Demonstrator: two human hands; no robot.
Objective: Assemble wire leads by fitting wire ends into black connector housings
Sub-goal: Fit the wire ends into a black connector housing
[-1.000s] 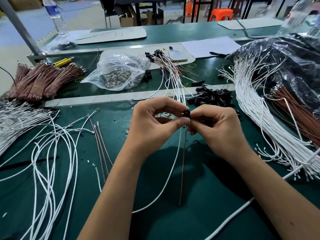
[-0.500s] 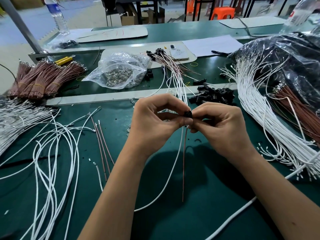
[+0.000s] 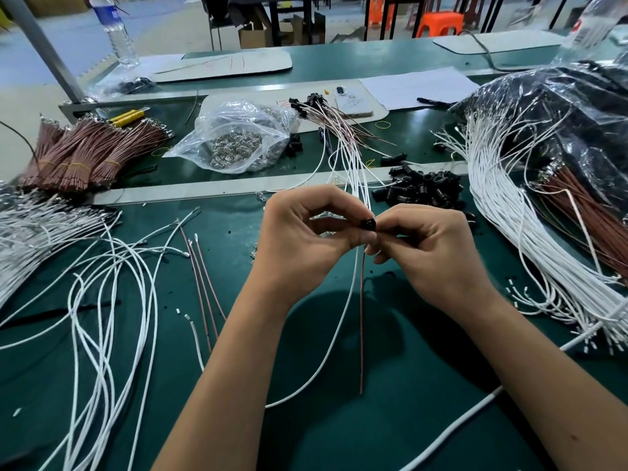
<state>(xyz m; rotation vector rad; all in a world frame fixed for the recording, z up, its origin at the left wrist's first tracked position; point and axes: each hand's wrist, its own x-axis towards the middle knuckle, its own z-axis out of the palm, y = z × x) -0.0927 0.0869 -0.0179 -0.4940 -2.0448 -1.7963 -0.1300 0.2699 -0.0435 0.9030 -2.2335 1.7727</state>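
We are seating wires in a housing.
Both hands (image 3: 370, 246) are pinching the housing (image 3: 368, 223) above the table (image 3: 306, 419); since a second ago the brown wire (image 3: 362, 317) is hanging slightly straighter, suggesting insertion progressing.

Blk housing (image 3: 368, 224) w/ dangling wht (image 3: 343, 311), brn wires (image 3: 362, 321)
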